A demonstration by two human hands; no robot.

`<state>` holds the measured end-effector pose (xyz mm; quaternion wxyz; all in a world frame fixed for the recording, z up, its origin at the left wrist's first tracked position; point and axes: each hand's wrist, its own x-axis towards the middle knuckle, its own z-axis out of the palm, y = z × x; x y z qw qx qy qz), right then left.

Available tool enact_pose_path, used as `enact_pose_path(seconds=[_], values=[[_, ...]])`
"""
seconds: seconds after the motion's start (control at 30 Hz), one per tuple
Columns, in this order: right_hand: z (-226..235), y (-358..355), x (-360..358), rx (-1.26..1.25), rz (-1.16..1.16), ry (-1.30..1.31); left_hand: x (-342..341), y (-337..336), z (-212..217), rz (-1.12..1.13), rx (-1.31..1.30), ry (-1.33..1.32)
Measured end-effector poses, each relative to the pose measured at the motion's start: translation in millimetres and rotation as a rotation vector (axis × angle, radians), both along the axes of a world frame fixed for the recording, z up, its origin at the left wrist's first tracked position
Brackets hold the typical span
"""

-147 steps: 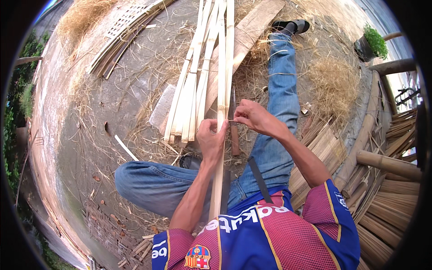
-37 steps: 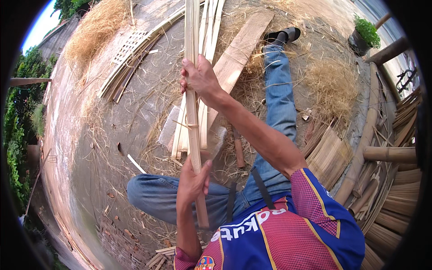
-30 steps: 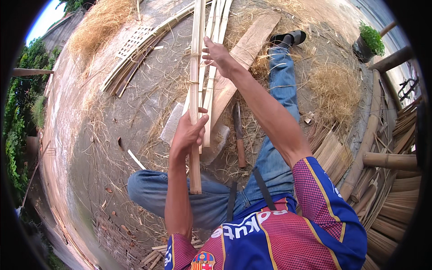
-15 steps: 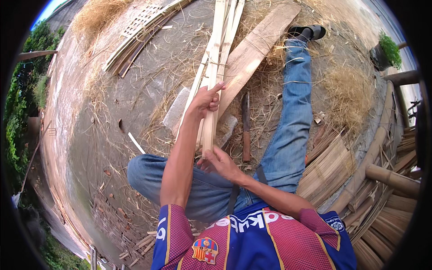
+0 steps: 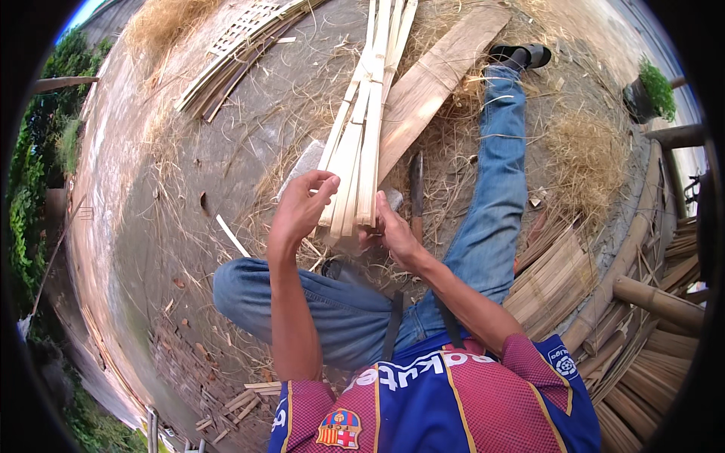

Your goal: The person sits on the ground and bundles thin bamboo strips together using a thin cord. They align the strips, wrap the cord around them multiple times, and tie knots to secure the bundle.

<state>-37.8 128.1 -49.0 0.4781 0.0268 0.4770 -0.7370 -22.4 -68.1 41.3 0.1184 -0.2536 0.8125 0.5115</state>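
A: From the left, a straw heap [image 5: 158,26] sits at the top, then a bundle of darker strips [image 5: 240,62] on the ground.

B: And the left hand [image 5: 303,205]?

A: Half curled, thumb near the fingers, right beside the pale strips [image 5: 361,140]; can't tell whether it touches. Its forearm crosses the folded leg [image 5: 245,294].

B: Where do the strips lie?

A: Fanned across the middle, near ends between both hands, covering part of a stone block [image 5: 303,161].

B: The right hand [image 5: 393,230]?

A: Thumb at the rightmost strip's edge, fingers curling below its end; grip unclear. It partly hides the knife [image 5: 417,181].

B: Further right?

A: A wide board [image 5: 445,83] slants away, then the outstretched leg [image 5: 502,151], stacked slats [image 5: 557,283] and a potted plant [image 5: 654,92].
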Motion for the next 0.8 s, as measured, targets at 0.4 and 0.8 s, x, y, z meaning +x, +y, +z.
enact_pose_path(seconds=[0.4, 0.8], values=[[0, -2, -2, 0.133, 0.097, 0.279, 31, 30, -20, 0.015, 0.002, -0.013], [-13, -4, 0, 0.223, 0.072, 0.372, 37, 26, -11, 0.345, 0.193, 0.259]])
